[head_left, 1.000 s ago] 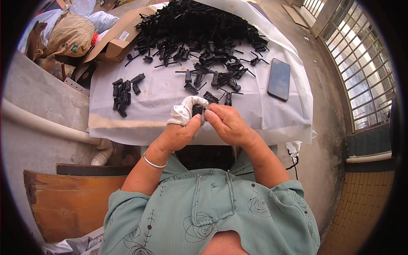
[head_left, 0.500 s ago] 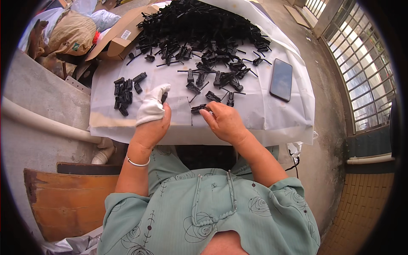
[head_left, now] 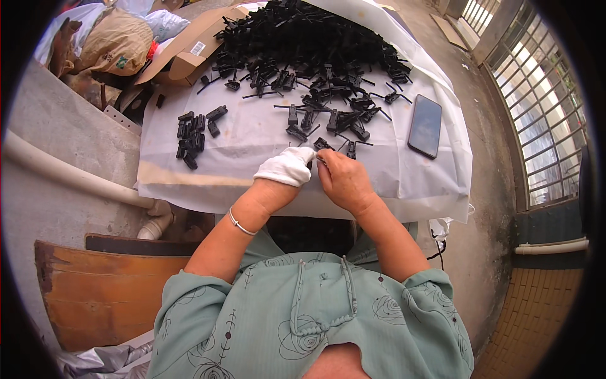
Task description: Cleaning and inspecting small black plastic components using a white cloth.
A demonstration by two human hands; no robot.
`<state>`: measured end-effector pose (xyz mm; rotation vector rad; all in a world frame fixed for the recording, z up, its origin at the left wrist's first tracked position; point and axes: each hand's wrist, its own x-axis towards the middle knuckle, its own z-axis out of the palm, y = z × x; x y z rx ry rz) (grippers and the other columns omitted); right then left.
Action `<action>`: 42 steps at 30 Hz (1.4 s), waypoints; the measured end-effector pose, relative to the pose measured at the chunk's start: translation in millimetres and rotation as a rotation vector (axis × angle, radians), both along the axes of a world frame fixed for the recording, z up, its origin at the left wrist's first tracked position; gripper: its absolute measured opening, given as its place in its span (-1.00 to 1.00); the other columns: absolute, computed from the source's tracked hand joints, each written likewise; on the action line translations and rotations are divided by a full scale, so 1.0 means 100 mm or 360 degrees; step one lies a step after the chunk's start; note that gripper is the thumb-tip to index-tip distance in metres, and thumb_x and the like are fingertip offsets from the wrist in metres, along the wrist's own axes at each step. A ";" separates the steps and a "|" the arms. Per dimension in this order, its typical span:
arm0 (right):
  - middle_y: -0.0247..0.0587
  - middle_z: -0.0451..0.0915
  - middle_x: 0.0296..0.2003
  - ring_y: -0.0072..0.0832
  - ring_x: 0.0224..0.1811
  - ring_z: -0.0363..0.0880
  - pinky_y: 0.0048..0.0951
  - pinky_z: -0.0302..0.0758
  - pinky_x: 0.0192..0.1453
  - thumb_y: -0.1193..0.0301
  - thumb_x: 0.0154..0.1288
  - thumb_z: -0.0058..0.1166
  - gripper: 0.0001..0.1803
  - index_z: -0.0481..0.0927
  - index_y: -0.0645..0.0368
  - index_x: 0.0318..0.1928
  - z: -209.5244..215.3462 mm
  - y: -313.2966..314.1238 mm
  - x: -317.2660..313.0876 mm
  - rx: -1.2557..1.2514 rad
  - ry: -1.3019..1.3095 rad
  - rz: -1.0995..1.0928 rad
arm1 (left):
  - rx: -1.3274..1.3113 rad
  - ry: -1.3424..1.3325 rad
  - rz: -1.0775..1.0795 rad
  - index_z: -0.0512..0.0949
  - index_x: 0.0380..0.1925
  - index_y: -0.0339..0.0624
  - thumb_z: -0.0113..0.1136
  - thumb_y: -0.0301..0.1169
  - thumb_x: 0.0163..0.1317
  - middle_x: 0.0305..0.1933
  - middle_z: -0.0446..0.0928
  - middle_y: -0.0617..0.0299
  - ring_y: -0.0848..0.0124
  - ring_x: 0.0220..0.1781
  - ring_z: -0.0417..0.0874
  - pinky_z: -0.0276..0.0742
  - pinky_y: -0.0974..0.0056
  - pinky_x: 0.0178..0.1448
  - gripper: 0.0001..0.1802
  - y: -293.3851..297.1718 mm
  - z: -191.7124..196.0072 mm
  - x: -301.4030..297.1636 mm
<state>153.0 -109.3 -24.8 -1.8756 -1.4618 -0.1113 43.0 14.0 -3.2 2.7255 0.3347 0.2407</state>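
My left hand, in a white glove that leaves the wrist and its bangle bare, meets my bare right hand just above the table's near side. Fingertips of both are pinched together around a small black plastic part, mostly hidden by the glove and fingers. Just beyond the hands lie loose black plastic parts, some with thin rods sticking out. On the left sits a small group of black parts with no rods showing.
A large heap of black parts covers the far side of the white-sheeted table. A phone lies at the right. Beyond the left edge are a cardboard box and bags; a barred window stands right.
My left hand has moved right to meet my right hand, which shifted slightly right with the black part. A small black piece now shows near the table's far left edge.
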 end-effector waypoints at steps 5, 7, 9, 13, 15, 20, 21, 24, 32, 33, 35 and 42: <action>-0.18 0.50 -0.51 -0.25 -0.51 0.52 -0.30 0.44 -0.48 0.53 0.06 0.10 -0.75 0.44 0.18 -0.20 0.21 -0.10 -0.14 0.0166 0.0192 0.0338 | -0.0193 -0.0598 -0.0049 0.47 -0.11 -0.21 0.12 -0.51 0.10 -0.18 0.53 0.06 0.23 -0.18 0.55 0.47 0.26 -0.07 -0.70 0.04 -0.05 -0.04; -0.27 0.43 -0.58 -0.43 -0.65 0.38 -0.42 0.32 -0.57 0.56 -0.02 0.21 -0.68 0.48 0.20 -0.18 0.25 -0.09 -0.21 0.0355 0.0227 0.0494 | -0.1588 -0.0396 0.0336 0.47 -0.17 -0.25 0.10 -0.51 0.17 -0.22 0.52 0.20 0.46 -0.23 0.51 0.45 0.39 -0.11 -0.79 -0.01 0.01 -0.02; -0.27 0.42 -0.60 -0.43 -0.65 0.38 -0.41 0.30 -0.59 0.55 -0.02 0.23 -0.68 0.48 0.19 -0.19 0.31 -0.08 -0.22 0.0441 0.0193 0.0489 | -0.1744 -0.0580 0.0257 0.47 -0.20 -0.26 0.10 -0.50 0.22 -0.22 0.49 0.29 0.59 -0.23 0.46 0.42 0.49 -0.17 -0.84 -0.06 0.03 -0.02; -0.28 0.40 -0.61 -0.42 -0.67 0.36 -0.41 0.27 -0.62 0.55 -0.03 0.25 -0.71 0.48 0.21 -0.24 0.36 -0.06 -0.21 0.0544 0.0007 0.0619 | -0.2400 -0.0744 0.0333 0.44 -0.20 -0.21 0.10 -0.49 0.23 -0.27 0.47 0.33 0.61 -0.31 0.47 0.43 0.52 -0.24 -0.86 -0.18 0.08 -0.05; -0.28 0.40 -0.61 -0.43 -0.68 0.35 -0.42 0.27 -0.63 0.55 -0.01 0.24 -0.74 0.48 0.21 -0.27 0.31 -0.07 -0.22 0.0582 -0.0040 0.0547 | -0.2470 -0.0822 0.0343 0.42 -0.21 -0.20 0.09 -0.48 0.25 -0.29 0.46 0.35 0.62 -0.34 0.47 0.43 0.54 -0.28 -0.87 -0.24 0.06 -0.06; -0.37 0.35 -0.65 -0.60 -0.67 0.30 -0.58 0.26 -0.59 0.51 0.12 0.19 -0.84 0.45 0.22 -0.36 0.31 -0.05 -0.20 0.0688 0.0278 0.0078 | -0.2360 -0.0681 0.0156 0.41 -0.14 -0.19 -0.02 -0.46 0.31 -0.28 0.45 0.36 0.66 -0.37 0.43 0.36 0.59 -0.41 -0.85 -0.30 0.08 -0.19; -0.37 0.35 -0.65 -0.60 -0.67 0.30 -0.58 0.26 -0.59 0.51 0.12 0.19 -0.84 0.45 0.22 -0.36 0.31 -0.04 -0.20 0.0686 0.0277 0.0075 | -0.2270 -0.0608 0.0053 0.41 -0.11 -0.19 -0.03 -0.46 0.31 -0.27 0.45 0.36 0.67 -0.37 0.43 0.35 0.58 -0.42 -0.83 -0.31 0.11 -0.21; -0.45 0.31 -0.65 -0.69 -0.64 0.21 -0.64 0.21 -0.58 0.47 0.17 0.18 -0.83 0.43 0.23 -0.37 0.33 -0.04 -0.17 0.0445 0.0934 -0.0017 | -0.2139 -0.0574 0.0088 0.40 -0.08 -0.25 0.01 -0.52 0.24 -0.30 0.46 0.33 0.66 -0.42 0.40 0.37 0.53 -0.44 -0.76 -0.35 0.25 -0.26; -0.23 0.35 -0.61 -0.57 -0.53 0.29 -0.46 0.33 -0.42 0.31 0.39 -0.12 -0.69 0.42 0.30 -0.42 0.31 -0.14 -0.16 -0.0085 0.0926 0.0499 | -0.1733 -0.0587 0.0247 0.38 -0.05 -0.31 0.05 -0.59 0.16 -0.19 0.46 0.26 0.62 -0.28 0.41 0.41 0.50 -0.28 -0.68 -0.27 0.17 -0.32; -0.23 0.35 -0.61 -0.57 -0.53 0.29 -0.46 0.33 -0.42 0.31 0.39 -0.12 -0.69 0.42 0.30 -0.42 0.32 -0.14 -0.17 -0.0086 0.0927 0.0493 | -0.1736 -0.0584 0.0243 0.38 -0.05 -0.31 0.05 -0.59 0.16 -0.19 0.46 0.26 0.62 -0.28 0.41 0.41 0.50 -0.28 -0.68 -0.29 0.12 -0.31; 0.01 0.40 -0.62 -0.30 -0.61 0.35 -0.31 0.34 -0.45 0.32 0.35 -0.12 -0.69 0.44 0.31 -0.44 0.35 -0.13 -0.18 -0.0212 0.1119 0.0412 | -0.1413 -0.0835 0.0138 0.38 -0.06 -0.36 0.06 -0.61 0.13 -0.17 0.45 0.23 0.56 -0.21 0.45 0.45 0.44 -0.13 -0.67 -0.31 0.01 -0.29; -0.12 0.41 -0.66 -0.48 -0.59 0.38 -0.37 0.35 -0.45 0.32 0.34 -0.09 -0.69 0.48 0.32 -0.43 0.10 -0.09 -0.25 0.0094 0.1418 0.0314 | -0.0616 -0.0696 0.0100 0.39 -0.08 -0.36 0.06 -0.63 0.10 -0.18 0.45 0.22 0.50 -0.11 0.45 0.43 0.42 -0.02 -0.67 -0.33 0.05 -0.27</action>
